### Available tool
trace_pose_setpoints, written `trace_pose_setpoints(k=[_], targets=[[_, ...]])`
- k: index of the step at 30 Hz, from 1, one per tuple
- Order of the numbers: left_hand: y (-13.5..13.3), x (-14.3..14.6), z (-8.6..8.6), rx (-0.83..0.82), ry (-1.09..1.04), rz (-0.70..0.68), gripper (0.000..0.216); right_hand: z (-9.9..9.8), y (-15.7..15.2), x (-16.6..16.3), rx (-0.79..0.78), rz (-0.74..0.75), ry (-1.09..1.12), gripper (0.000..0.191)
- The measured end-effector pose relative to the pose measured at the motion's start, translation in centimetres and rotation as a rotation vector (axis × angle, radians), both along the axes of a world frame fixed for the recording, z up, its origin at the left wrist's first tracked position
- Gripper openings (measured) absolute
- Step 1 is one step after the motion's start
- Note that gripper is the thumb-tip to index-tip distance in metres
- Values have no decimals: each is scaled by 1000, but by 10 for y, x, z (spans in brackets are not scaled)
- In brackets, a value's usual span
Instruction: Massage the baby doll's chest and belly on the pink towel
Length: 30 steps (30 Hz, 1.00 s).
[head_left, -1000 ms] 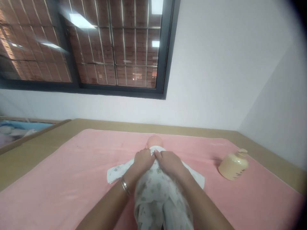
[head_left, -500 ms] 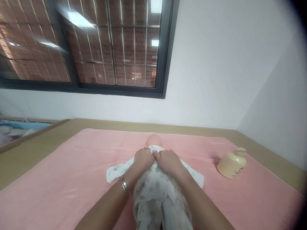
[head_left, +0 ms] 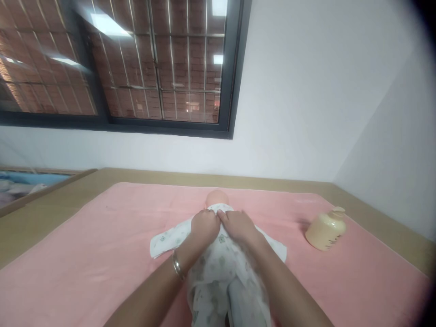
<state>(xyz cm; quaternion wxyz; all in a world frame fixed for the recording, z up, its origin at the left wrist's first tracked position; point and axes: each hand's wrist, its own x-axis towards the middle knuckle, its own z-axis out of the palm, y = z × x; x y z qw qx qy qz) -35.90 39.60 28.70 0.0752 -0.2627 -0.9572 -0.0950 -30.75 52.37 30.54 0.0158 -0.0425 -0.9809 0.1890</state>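
Note:
What looks like a baby doll [head_left: 217, 197] lies on a pink mat [head_left: 112, 227], its bald head pointing away from me. It wears a white printed baby garment [head_left: 221, 259] with the sleeves spread out to both sides. My left hand [head_left: 205, 223] is closed on the garment at the upper chest, just below the neck. Beside it, my right hand [head_left: 238, 225] pinches the same cloth, and the two thumbs nearly meet. A silver bangle [head_left: 177, 265] circles my left wrist. My fingertips are partly hidden, as is the doll's face.
A cream pump bottle [head_left: 326, 229] stands on the mat at the right. Around the mat runs a wooden table rim [head_left: 272, 180], with a white wall and a barred window [head_left: 163, 59] behind. At far left is a bin-like space with blue lining [head_left: 44, 178].
The whole view has shifted slightly. Both hands keep their hold on the garment near the neck, with hardly any movement.

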Motion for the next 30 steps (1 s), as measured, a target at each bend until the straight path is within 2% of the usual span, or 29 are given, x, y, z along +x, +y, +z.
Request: trace_pose_setpoints(k=[4,9,12,16,19,22,27,30], targets=[[-4,-12,-1,30,-120,8,36,6,-9,10,-2,59,40,78],[0,3,7,-105,-2,-6,32,1,-3,1,19,2,6,72],[4,17,9,-159,61,-72,27,-4,5,-7,2,-39,-19,66],[5,14,5,-107,71,-63,30,0,5,-3,-35,-11,-27,67],[1,0,1,-35,-31,-37,32,8,-3,8,1,24,11,71],[-2,-6,2,1,-96,-67,31,14,-8,15,16,53,22,76],[2,18,15,-178,7,-68,28,11,-1,7,34,9,-28,70],[7,33,16,-210,67,-74,27,4,6,-1,3,1,-36,67]])
